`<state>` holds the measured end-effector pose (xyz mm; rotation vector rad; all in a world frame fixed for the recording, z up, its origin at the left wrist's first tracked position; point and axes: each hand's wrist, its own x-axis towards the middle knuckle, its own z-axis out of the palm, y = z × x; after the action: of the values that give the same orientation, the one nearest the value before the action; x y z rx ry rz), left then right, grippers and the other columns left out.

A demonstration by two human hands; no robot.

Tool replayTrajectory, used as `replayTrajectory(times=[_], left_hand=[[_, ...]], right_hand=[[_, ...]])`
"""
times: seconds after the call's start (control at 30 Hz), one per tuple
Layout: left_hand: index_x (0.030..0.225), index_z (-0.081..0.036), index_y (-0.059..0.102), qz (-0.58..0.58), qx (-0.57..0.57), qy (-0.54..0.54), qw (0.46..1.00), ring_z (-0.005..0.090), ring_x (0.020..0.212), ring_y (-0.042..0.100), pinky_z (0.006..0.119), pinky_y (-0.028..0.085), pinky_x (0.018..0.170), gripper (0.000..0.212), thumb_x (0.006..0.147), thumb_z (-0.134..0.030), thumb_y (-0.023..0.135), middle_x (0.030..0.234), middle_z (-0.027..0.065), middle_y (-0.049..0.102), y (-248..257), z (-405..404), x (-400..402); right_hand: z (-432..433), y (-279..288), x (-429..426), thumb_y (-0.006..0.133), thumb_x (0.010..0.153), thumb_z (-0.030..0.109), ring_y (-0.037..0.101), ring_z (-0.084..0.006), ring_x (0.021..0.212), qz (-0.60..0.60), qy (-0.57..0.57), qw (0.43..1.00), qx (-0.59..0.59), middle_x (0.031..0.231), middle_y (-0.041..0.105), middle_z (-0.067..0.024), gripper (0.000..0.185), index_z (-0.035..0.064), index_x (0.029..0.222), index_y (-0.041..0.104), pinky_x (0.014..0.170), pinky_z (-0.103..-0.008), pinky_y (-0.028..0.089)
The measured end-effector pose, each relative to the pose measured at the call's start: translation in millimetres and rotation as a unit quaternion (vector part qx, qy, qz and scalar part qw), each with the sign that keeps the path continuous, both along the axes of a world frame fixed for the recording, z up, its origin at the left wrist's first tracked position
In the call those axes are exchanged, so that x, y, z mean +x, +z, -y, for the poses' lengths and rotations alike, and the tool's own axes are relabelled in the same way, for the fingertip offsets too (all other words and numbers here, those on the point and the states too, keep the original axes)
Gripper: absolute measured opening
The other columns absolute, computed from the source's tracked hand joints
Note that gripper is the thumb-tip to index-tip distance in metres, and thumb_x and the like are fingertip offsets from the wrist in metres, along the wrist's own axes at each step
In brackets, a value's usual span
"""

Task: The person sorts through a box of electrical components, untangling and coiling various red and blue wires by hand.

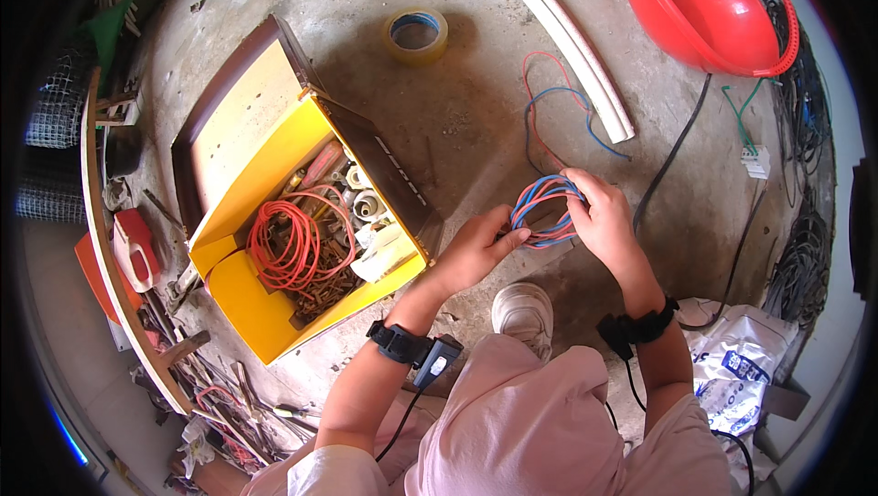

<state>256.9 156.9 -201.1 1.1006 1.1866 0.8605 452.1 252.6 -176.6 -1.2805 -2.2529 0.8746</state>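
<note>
Between my hands is a round coil of red and blue electrical wire (538, 211), held above the concrete floor. My left hand (485, 239) pinches its lower left side with the thumb on top. On the upper right side of the coil, my right hand (603, 215) grips the strands; some fingers are hidden behind it. The loose red and blue wire ends (559, 89) trail away across the floor beyond the coil. To the left stands an open yellow cardboard box (247, 304) holding a red wire coil (285, 249), rusty nails or screws and white pipe fittings (367, 205).
A roll of clear tape (437, 43) and two white foam-like tubes (583, 64) lie ahead. At the upper right is a red plastic basin (713, 2); a black cable (675, 146) runs beneath it. Scrap rods (240, 400) lie lower left, a silvery bag (734, 366) lower right.
</note>
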Motion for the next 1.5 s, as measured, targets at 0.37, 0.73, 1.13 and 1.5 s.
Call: replayTrajectory(times=[0.37, 0.73, 1.13, 1.5], left_hand=[[0.102, 0.000, 0.054, 0.016, -0.084, -0.009, 0.996, 0.0135, 0.093, 0.057, 0.029, 0.045, 0.084, 0.023, 0.092, -0.021, 0.057, 0.095, 0.0071, 0.062, 7.3, -5.3, -9.0], [0.098, -0.001, 0.054, 0.026, -0.068, 0.100, 0.992, 0.0158, 0.084, 0.061, 0.031, 0.046, 0.075, 0.022, 0.090, -0.021, 0.058, 0.089, 0.0108, 0.064, -6.3, -1.4, -4.4], [0.095, -0.002, 0.052, 0.062, -0.054, 0.067, 0.994, 0.0103, 0.082, 0.054, 0.027, 0.044, 0.074, 0.016, 0.092, -0.018, 0.056, 0.085, 0.0054, 0.058, -5.2, 2.8, -7.6], [0.097, -0.002, 0.053, 0.029, -0.068, 0.015, 0.997, 0.0096, 0.085, 0.051, 0.027, 0.042, 0.077, 0.016, 0.093, -0.017, 0.055, 0.086, 0.0028, 0.056, 7.0, 2.4, -12.6]], right_hand=[[-6.2, 8.0, 1.0, 0.064, 0.078, 0.009, 0.058, -0.0293, 0.059, 0.024, -0.006, 0.993, -0.113, 0.071, 0.060, -0.0165, 0.027, 0.0019, 0.104, 0.059, 0.054, -0.0358, 0.044], [-15.4, 28.9, 40.3, 0.071, 0.076, 0.020, 0.049, -0.0236, 0.045, 0.078, 0.086, 0.993, 0.020, 0.050, 0.049, -0.0084, 0.026, 0.0052, 0.066, 0.052, 0.045, -0.0341, 0.037], [-63.6, 49.8, 164.8, 0.069, 0.078, 0.028, 0.043, -0.0082, 0.049, 0.245, 0.030, 0.934, -0.257, 0.049, 0.043, -0.0100, 0.041, -0.0015, 0.056, 0.051, 0.046, -0.0332, 0.031], [-110.4, -5.5, 110.5, 0.064, 0.079, 0.052, 0.057, -0.0262, 0.054, 0.418, 0.057, 0.871, -0.253, 0.053, 0.052, -0.0179, 0.059, -0.0040, 0.059, 0.059, 0.054, -0.0396, 0.042]])
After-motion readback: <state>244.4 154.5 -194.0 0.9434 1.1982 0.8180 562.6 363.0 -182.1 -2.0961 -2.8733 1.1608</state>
